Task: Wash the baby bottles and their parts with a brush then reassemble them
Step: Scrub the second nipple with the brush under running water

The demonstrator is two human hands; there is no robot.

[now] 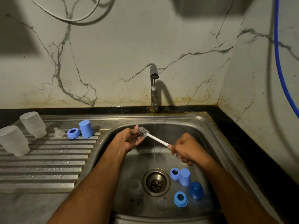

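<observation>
I count, from my remote seat:

- two frosted bottles (33,124) on the drainboard
- three blue collar rings (73,133)
- two light blue caps (86,128)
- one dark blue cap (196,190)
- one brush (144,132)
- one clear teat (58,132) — any others in the sink are too faint to count

Two bare forearms, no sleeves, left grip (129,140), right grip (186,151)

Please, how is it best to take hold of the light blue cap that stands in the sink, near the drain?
Grip the light blue cap around its round side wall, coming from above with fingers on opposite sides. It appears to stand upright, closed top up, so there is no rim to hook. A light blue ring lies close on its left and a dark blue piece near its lower right, so pinching front-to-back probably gives more room.
</observation>
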